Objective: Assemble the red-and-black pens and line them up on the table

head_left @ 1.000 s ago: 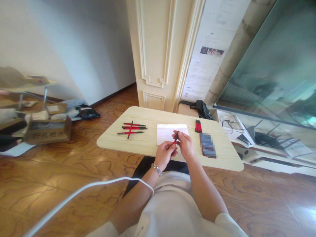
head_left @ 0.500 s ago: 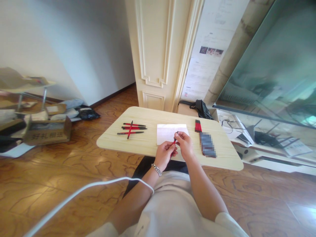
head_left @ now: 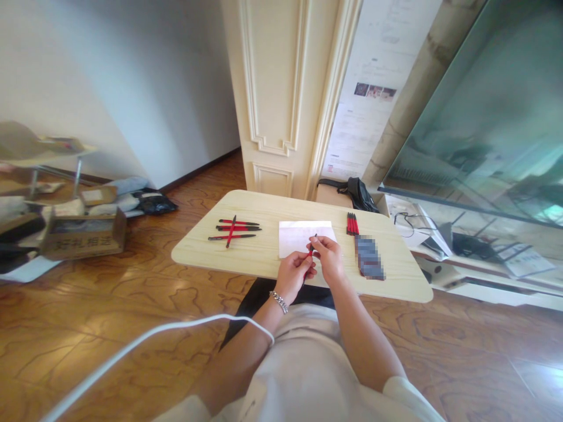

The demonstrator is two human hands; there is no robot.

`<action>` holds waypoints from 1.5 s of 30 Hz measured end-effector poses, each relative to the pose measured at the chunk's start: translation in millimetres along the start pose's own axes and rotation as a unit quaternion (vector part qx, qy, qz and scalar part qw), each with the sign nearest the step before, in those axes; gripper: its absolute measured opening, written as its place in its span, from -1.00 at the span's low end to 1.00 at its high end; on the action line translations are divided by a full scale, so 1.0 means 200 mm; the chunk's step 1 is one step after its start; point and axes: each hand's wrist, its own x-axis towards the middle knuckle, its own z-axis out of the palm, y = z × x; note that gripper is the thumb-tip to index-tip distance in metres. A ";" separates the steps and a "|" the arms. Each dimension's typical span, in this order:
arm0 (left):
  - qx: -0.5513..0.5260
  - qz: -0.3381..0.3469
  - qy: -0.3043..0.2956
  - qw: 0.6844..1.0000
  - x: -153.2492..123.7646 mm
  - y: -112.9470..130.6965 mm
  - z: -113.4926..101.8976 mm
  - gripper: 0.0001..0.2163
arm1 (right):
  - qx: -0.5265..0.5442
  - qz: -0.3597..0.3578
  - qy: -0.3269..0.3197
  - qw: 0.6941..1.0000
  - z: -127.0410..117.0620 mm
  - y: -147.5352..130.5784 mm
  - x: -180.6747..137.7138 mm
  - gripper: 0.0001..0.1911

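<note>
A red and black pen [head_left: 310,252] is held between both hands, over the near edge of a sheet of white paper [head_left: 291,235]. My left hand [head_left: 294,271] is closed around its red barrel. At the black tip end, the thumb and fingers of my right hand [head_left: 328,257] pinch the pen. Several matching pens [head_left: 233,229] lie loosely on the left of the table, one across the others. Farther right, several more pens [head_left: 352,224] lie side by side in a row. Just below that row is a blurred-out phone-like object [head_left: 370,258].
The light wood table [head_left: 259,206] has rounded corners and stands against my lap. A black bag [head_left: 360,194] sits behind it, by the wall. A white cable [head_left: 176,326] crosses my left arm. An opened cardboard box [head_left: 83,237] lies on the floor at left.
Both hands stay almost in place on the pen, with only a slight shift of the right fingers. The pens and paper on the table have not moved.
</note>
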 end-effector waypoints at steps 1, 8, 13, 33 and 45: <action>0.004 0.001 -0.001 1.000 0.00 0.00 0.00 -0.69 | -0.008 0.001 0.010 1.000 0.00 0.00 0.00 -0.69; 0.015 0.000 0.006 1.000 0.00 0.00 0.00 -0.72 | 0.001 -0.011 0.000 1.000 0.01 -0.01 -0.02 -0.64; 0.044 0.000 0.023 0.999 -0.01 -0.02 0.00 -0.72 | -0.050 -0.015 0.046 0.998 0.01 0.01 -0.01 -0.67; -0.065 0.124 0.043 0.989 0.01 0.11 0.04 -0.71 | 0.235 0.028 -0.009 0.972 0.00 0.06 -0.14 -0.83; 0.217 0.199 0.143 0.945 0.07 0.07 -0.19 -0.80 | 0.336 0.018 0.002 0.942 -0.20 -0.07 0.10 -0.69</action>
